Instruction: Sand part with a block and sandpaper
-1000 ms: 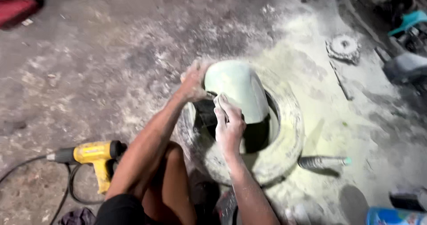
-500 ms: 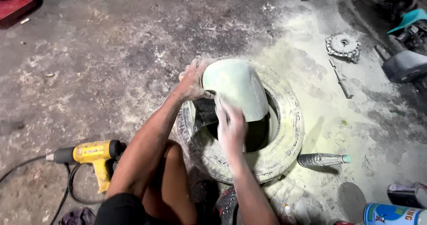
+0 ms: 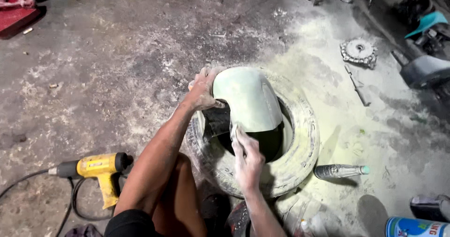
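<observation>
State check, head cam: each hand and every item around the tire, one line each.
left hand: gripping the top left edge of the panel
right hand: pressed on the panel's lower edge, fingers flat
pale green curved panel: propped on the tire, dusty
tire: lying flat, coated in pale dust
yellow power tool: lying on its side, cord attached, untouched
bottle: lying on its side, capped
sprocket: flat on the floor

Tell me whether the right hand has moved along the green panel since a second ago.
Yes. The right hand slid down the pale green panel, toward the tyre's near rim.
</observation>
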